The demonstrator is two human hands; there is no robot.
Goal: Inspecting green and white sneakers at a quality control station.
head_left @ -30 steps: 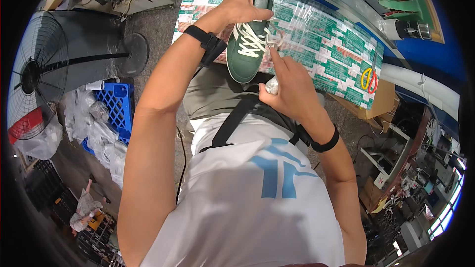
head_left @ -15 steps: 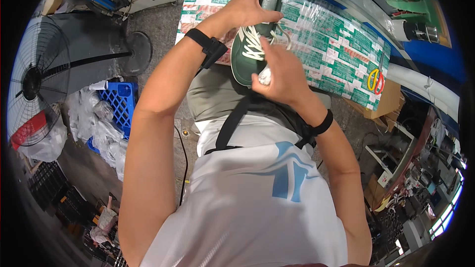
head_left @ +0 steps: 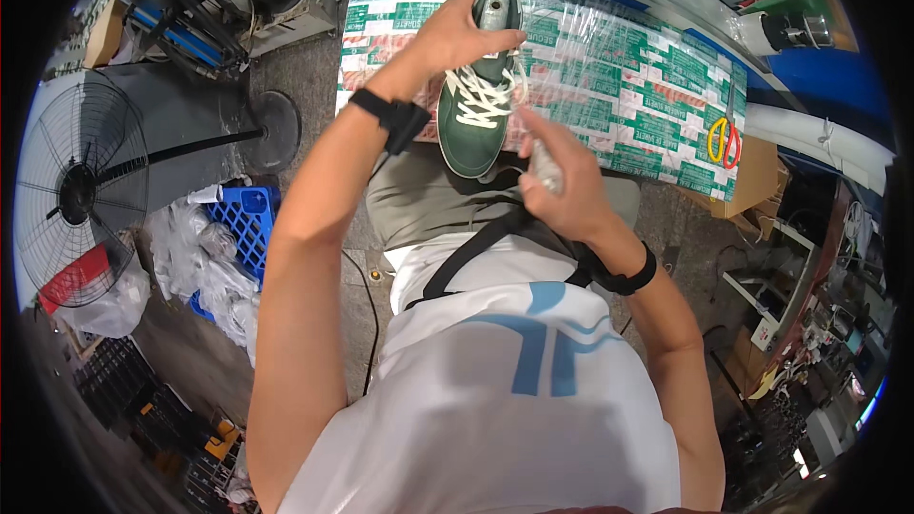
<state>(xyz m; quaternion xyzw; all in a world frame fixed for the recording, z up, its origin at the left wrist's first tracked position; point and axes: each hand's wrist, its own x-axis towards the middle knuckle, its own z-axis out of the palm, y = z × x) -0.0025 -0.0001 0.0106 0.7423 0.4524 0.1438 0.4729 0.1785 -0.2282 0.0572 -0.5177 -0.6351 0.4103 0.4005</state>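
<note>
Your right hand (head_left: 571,186) has drawn back from the laces (head_left: 481,97), clutching a pale object (head_left: 545,168); your left hand (head_left: 447,40) clamps the green sneaker (head_left: 470,148) at the tape-covered tabletop (head_left: 633,86)'s edge; laces crossed, apparently untied.

Centre of field was brightly lit. Glare was noted on the tape-covered surface (head_left: 628,95). A broad shadow was cast across the white shirt (head_left: 476,438). Slight blur was seen at the right hand (head_left: 564,186). Straight edges were bent toward the rim; the corners were lost in black. Lower left was dimly lit.
</note>
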